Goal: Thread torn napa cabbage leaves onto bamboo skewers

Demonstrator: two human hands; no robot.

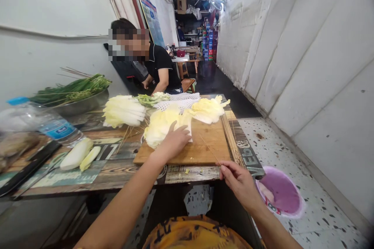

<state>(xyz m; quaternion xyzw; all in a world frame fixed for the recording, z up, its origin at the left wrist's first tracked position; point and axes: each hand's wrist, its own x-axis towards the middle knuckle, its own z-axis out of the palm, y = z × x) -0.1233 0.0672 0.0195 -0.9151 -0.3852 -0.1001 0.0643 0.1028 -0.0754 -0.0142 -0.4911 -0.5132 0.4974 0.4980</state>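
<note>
Yellow printed shirt [193,235] fills the bottom of my feed, with both forearms reaching out past it to a wooden table [122,177]. Working left to right from my remote seat, I see a plastic water bottle [55,126] with a blue cap at the near left, beside a steel bowl [84,105] heaped with long green stalks [73,91]. A black-handled knife [32,167] lies along the table's left end, near two pale cabbage pieces [76,153]. Farther along, a bunch of white cabbage leaves [124,111] sits just behind and left of a wooden cutting board [204,146]. My left hand [173,142] is open, fingers spread, resting on yellow cabbage leaves [162,128] piled on that board. A white mesh net [177,101] lies behind the pile, and a person in a black shirt [163,62] leans in beyond the table. My right hand [239,181] is closed in a pinch on a thin bamboo skewer [209,151], which angles over the board. A bundle of skewers [230,140] lies along the board's right edge, and a pink basin [280,192] sits on the speckled floor [321,171] to the right.
</note>
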